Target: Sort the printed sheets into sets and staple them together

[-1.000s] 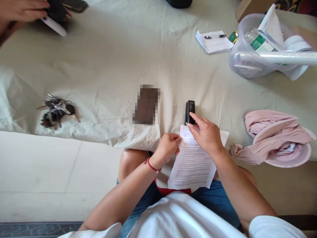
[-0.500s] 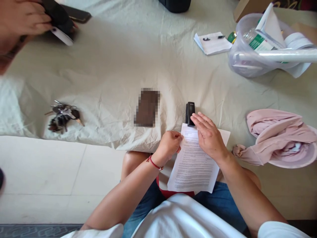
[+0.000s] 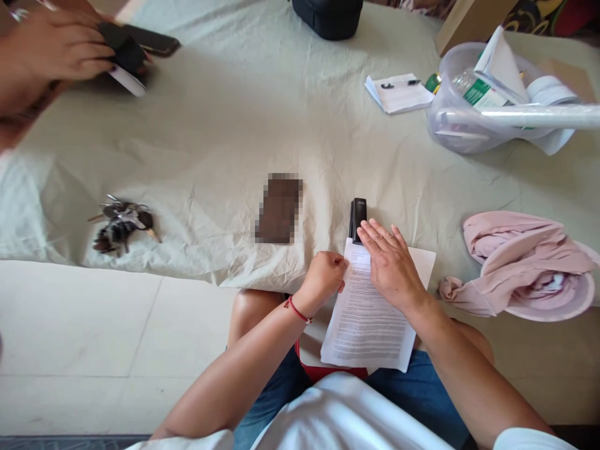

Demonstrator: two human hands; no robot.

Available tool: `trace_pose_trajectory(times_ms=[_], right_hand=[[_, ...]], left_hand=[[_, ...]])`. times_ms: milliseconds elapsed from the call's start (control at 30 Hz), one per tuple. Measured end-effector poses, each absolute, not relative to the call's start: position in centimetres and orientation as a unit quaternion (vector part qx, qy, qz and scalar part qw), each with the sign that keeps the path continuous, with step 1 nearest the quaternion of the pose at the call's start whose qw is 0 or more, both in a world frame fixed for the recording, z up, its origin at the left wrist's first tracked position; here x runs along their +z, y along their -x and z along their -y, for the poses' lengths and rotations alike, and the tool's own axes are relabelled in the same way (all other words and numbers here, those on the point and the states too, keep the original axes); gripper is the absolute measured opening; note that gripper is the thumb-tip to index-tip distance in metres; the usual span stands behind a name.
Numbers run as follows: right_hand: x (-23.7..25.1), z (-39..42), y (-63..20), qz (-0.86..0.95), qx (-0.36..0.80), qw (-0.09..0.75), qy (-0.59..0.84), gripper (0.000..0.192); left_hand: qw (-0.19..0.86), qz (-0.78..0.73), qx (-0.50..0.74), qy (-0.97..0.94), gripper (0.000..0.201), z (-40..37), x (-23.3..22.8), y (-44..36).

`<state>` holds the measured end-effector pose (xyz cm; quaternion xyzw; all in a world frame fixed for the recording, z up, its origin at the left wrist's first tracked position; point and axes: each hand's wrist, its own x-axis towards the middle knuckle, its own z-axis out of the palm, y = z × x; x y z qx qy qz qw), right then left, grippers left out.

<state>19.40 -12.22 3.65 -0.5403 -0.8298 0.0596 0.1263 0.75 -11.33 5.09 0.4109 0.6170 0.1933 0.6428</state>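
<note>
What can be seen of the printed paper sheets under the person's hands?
The printed paper sheets are white, covered in dense lines of small black text too small to read. At least two sheets lie stacked, an under sheet showing at the upper right. They lie tilted over the edge of the cloth-covered table, the lower part overhanging the person's lap. The right hand rests flat on the upper part; the left hand pinches the upper left edge. The top left corner sits at a black stapler.

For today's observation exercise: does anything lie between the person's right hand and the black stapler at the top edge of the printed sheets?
Nothing visible does. The right hand lies flat on the printed sheets, its fingertips right at the near end of the black stapler. The left hand pinches the sheets' left edge, off to the side.
</note>
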Motion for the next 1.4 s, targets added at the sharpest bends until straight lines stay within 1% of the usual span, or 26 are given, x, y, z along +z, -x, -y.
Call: trace_pose_trajectory(times_ms=[200,367,533,700,767,1000,1100,1167,1233,1300,1367,1400], right_hand=[[3.0,12.4,-19.2,0.835,0.041,0.111,0.538,0.068],[2.3,12.7,-19.2,0.842,0.021,0.119,0.526,0.065],[1.6,12.9,-19.0,0.841,0.005,0.139,0.522,0.062],[2.1,12.7,-19.1,0.834,0.017,0.149,0.530,0.060],[2.4,12.6,-19.4,0.828,0.025,0.162,0.537,0.057],[3.2,10.7,-19.8,0.813,0.032,0.202,0.546,0.033],[3.2,7.5,-20.0,0.803,0.029,0.211,0.557,0.032],[3.5,5.3,-20.6,0.785,0.040,0.221,0.577,0.033],[4.3,4.2,-21.8,0.763,0.058,0.249,0.594,0.031],[5.3,4.4,-23.8,0.731,0.096,0.315,0.598,0.033],[6.1,5.9,-26.1,0.667,0.165,0.388,0.614,0.040],[6.2,6.8,-27.3,0.624,0.218,0.414,0.625,0.045]], left_hand=[[0.636,-0.619,0.169,-0.428,0.055,11.2,5.4,-0.9],[0.634,-0.618,0.182,-0.429,0.055,11.3,4.8,-1.0],[0.633,-0.622,0.181,-0.424,0.050,11.4,4.4,-1.1],[0.635,-0.623,0.195,-0.414,0.045,11.6,4.6,-1.0],[0.639,-0.622,0.195,-0.410,0.043,11.8,4.6,-0.9],[0.664,-0.598,0.200,-0.403,0.032,13.2,3.8,0.2],[0.681,-0.574,0.215,-0.401,0.028,14.0,3.7,0.6],[0.692,-0.556,0.227,-0.400,0.031,14.4,4.1,1.0],[0.703,-0.542,0.240,-0.393,0.036,14.7,4.7,1.4],[0.714,-0.531,0.255,-0.379,0.042,14.8,5.5,2.0],[0.724,-0.518,0.277,-0.362,0.047,14.4,6.5,2.7],[0.729,-0.506,0.287,-0.362,0.048,14.0,7.0,3.0]])
